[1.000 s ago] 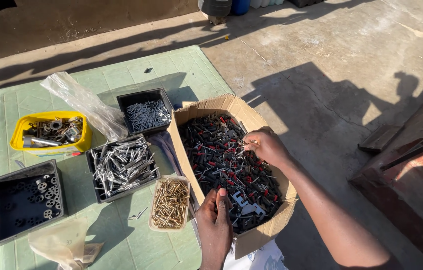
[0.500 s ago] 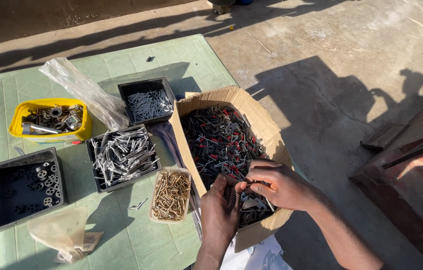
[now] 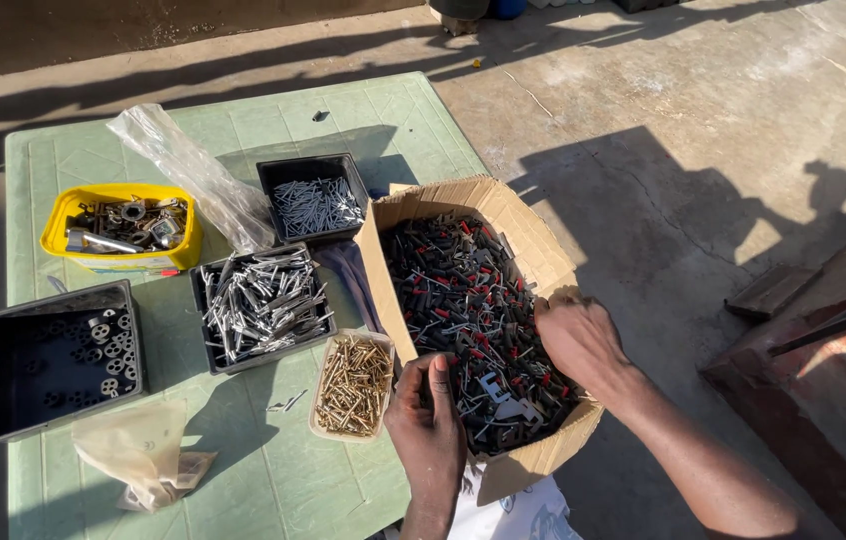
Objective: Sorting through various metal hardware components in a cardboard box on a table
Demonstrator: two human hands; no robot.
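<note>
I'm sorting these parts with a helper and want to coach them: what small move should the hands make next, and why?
Probably close the right hand on a few of the black and red parts and lift them out. It rests palm down among them inside the cardboard box, and what it holds is hidden. The left hand grips the box's near edge, steadying it.

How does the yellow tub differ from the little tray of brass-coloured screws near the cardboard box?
The yellow tub sits at the table's far left; the small tray lies beside the cardboard box, near the left hand. The yellow tub holds mixed grey metal parts; the small tray holds alike golden screws. The tub is bright yellow, the tray pale. Both are open-topped and rest on the green table.
</note>
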